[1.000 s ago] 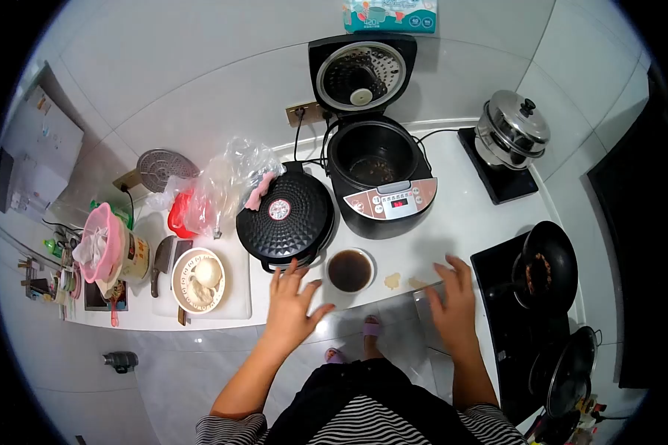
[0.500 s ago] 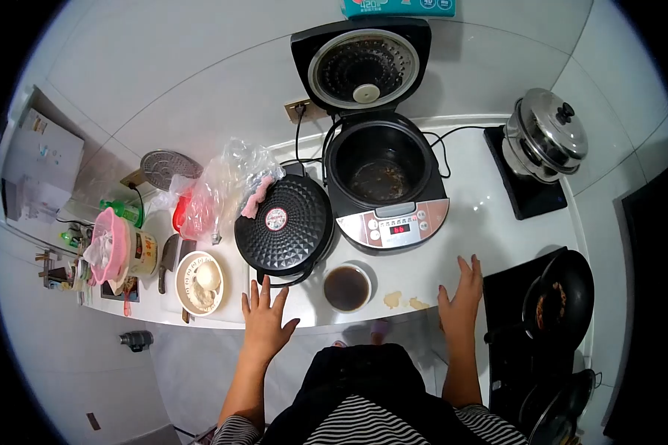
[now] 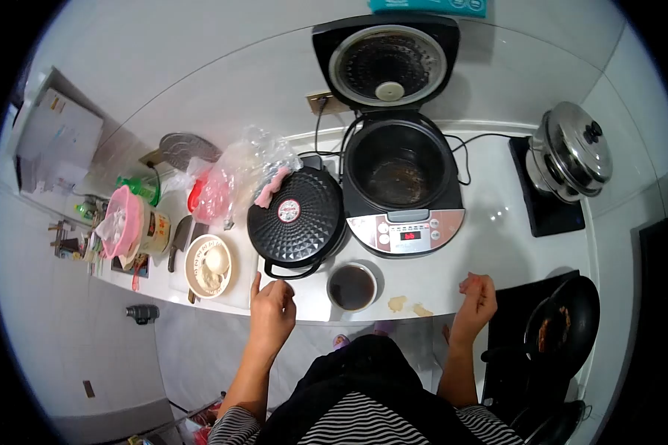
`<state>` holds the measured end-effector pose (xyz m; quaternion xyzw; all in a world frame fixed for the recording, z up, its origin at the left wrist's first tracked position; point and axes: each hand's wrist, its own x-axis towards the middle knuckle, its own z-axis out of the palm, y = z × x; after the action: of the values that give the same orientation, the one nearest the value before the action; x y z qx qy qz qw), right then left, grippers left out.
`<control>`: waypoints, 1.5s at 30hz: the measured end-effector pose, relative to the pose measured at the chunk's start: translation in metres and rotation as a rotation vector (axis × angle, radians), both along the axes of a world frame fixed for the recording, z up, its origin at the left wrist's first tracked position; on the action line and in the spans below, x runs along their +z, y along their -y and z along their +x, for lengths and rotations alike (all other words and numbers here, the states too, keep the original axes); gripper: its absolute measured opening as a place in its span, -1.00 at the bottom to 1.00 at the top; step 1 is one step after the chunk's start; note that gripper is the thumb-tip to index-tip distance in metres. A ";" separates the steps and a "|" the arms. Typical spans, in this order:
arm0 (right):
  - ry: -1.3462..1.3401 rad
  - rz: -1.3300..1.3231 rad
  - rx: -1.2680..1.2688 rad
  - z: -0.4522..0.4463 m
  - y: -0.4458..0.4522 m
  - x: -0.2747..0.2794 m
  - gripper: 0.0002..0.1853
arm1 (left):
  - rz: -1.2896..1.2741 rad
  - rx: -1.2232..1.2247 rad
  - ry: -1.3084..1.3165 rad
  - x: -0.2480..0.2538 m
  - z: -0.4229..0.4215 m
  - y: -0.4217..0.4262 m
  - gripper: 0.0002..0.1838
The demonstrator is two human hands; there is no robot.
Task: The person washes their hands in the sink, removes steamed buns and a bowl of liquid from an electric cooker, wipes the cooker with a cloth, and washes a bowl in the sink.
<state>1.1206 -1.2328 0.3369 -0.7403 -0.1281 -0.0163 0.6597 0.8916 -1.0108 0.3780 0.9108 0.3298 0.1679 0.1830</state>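
My left hand (image 3: 272,308) is held at the counter's front edge, just below the handle of a closed black electric griddle (image 3: 295,215). Its fingers are curled in with nothing in them, one digit sticking up. Further right, my right hand (image 3: 475,305) has its fingers folded, also holding nothing visible. Between the two hands stands a bowl of dark brown liquid (image 3: 351,287). Two pale wet smears (image 3: 398,303) lie beside the bowl. Behind it is a rice cooker (image 3: 406,231) with its lid (image 3: 388,63) raised; the dark pot (image 3: 399,167) has brownish residue on its bottom.
Left of the griddle are a bowl of flour (image 3: 208,279) with a white round piece, a knife (image 3: 178,241), plastic bags (image 3: 234,178) and a pink basket (image 3: 120,222). To the right stand a steel steamer pot (image 3: 571,152) and a wok (image 3: 583,319) holding brown bits.
Both hands have gone from spread fingers to curled ones, staying near the counter's edge. The camera view has shifted a little, so the counter items appear further right.
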 end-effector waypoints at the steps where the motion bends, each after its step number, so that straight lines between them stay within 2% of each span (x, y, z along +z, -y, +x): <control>1: -0.001 0.007 0.023 0.000 -0.002 0.001 -0.77 | 0.006 -0.004 0.027 0.000 0.002 0.002 -0.82; 3: 0.071 0.103 -0.062 0.000 -0.001 -0.002 -0.77 | 0.008 0.002 -0.020 0.002 -0.001 0.004 -0.79; 4: 0.146 0.117 0.088 0.008 0.016 -0.026 -0.83 | -0.014 -0.003 -0.078 0.002 -0.004 0.004 -0.74; 5: 0.147 0.127 0.112 0.006 0.005 -0.014 -0.83 | -0.038 -0.013 -0.134 0.001 -0.006 0.004 -0.67; 7: 0.273 -0.055 -0.011 -0.004 -0.016 0.021 -0.59 | 0.047 -0.018 -0.153 0.011 -0.002 0.013 -0.49; 8: 0.293 -0.156 0.103 -0.002 -0.011 0.019 -0.40 | 0.000 -0.061 -0.293 0.006 -0.009 0.009 -0.37; 13: 0.358 -0.148 0.072 -0.016 -0.020 0.026 -0.45 | 0.009 -0.113 -0.377 -0.005 -0.029 0.008 -0.39; 15: 0.251 -0.066 0.135 -0.025 -0.025 0.031 -0.56 | -0.039 -0.147 -0.388 -0.005 -0.036 0.004 -0.41; 16: 0.215 -0.017 0.074 -0.030 -0.031 0.029 -0.82 | 0.030 -0.142 -0.270 -0.007 -0.040 0.002 -0.53; 17: 0.226 -0.017 0.084 -0.032 -0.033 0.022 -0.82 | 0.029 -0.132 -0.259 -0.006 -0.045 -0.005 -0.53; 19: 0.145 0.034 0.228 -0.038 -0.027 0.013 -0.95 | -0.160 -0.123 -0.274 -0.006 -0.051 -0.017 -0.66; 20: 0.168 0.041 0.212 -0.050 -0.038 0.025 -0.87 | -0.115 -0.078 -0.028 -0.008 -0.056 -0.019 -0.77; 23: 0.002 -0.035 0.224 -0.082 -0.053 0.048 -0.78 | -0.170 -0.050 0.106 -0.006 -0.071 -0.039 -0.81; 24: -0.017 -0.060 0.249 -0.091 -0.054 0.049 -0.88 | -0.142 -0.068 0.127 -0.006 -0.077 -0.046 -0.77; 25: -0.008 -0.066 0.207 -0.104 -0.061 0.054 -0.88 | -0.149 -0.109 0.135 -0.006 -0.085 -0.055 -0.77; 26: -0.012 -0.042 0.197 -0.119 -0.072 0.060 -0.90 | -0.174 -0.155 0.049 -0.006 -0.092 -0.064 -0.69; 27: -0.011 -0.021 0.191 -0.133 -0.084 0.066 -0.77 | -0.196 -0.197 -0.033 -0.006 -0.099 -0.073 -0.59; 28: 0.005 -0.026 0.157 -0.144 -0.095 0.075 -0.77 | -0.115 -0.273 -0.052 -0.006 -0.106 -0.080 -0.37; 29: 0.234 -0.204 0.224 -0.158 -0.105 0.087 -0.61 | -0.120 -0.308 -0.040 -0.006 -0.114 -0.087 -0.37; 30: 0.456 -0.389 0.293 -0.169 -0.111 0.093 -0.44 | -0.143 -0.333 -0.128 -0.006 -0.121 -0.095 -0.29; 31: 0.464 -0.398 0.261 -0.175 -0.113 0.091 -0.44 | -0.155 -0.356 -0.216 -0.008 -0.126 -0.105 -0.19; 33: 0.355 -0.430 0.340 -0.191 -0.113 0.082 -0.35 | -0.162 -0.422 -0.261 -0.023 -0.134 -0.124 -0.17; 34: 0.386 -0.428 0.240 -0.201 -0.116 0.082 -0.45 | -0.146 -0.460 -0.278 -0.027 -0.135 -0.131 -0.18; 35: 0.382 -0.438 0.221 -0.209 -0.115 0.080 -0.45 | -0.137 -0.492 -0.296 -0.031 -0.137 -0.136 -0.19; 38: 0.343 -0.373 0.054 -0.231 -0.104 0.067 -0.74 | -0.124 -0.599 -0.300 -0.036 -0.133 -0.145 -0.22; 41: 0.176 -0.499 0.078 -0.250 -0.085 0.059 -0.80 | -0.106 -0.690 -0.270 -0.033 -0.125 -0.142 -0.19; 42: 0.129 -0.384 0.075 -0.257 -0.090 0.062 -0.67 | -0.129 -0.729 -0.224 -0.031 -0.125 -0.139 -0.18; 43: 0.140 -0.384 0.076 -0.264 -0.095 0.069 -0.67 | -0.150 -0.769 -0.177 -0.028 -0.122 -0.136 -0.17; 45: 0.241 -0.670 0.072 -0.281 -0.108 0.094 -0.49 | -0.148 -0.788 -0.170 -0.020 -0.122 -0.128 -0.18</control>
<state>0.8396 -1.1248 0.4309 -0.9033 -0.2289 -0.0374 0.3609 0.7695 -0.8828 0.3579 0.9625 -0.0192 -0.0151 0.2702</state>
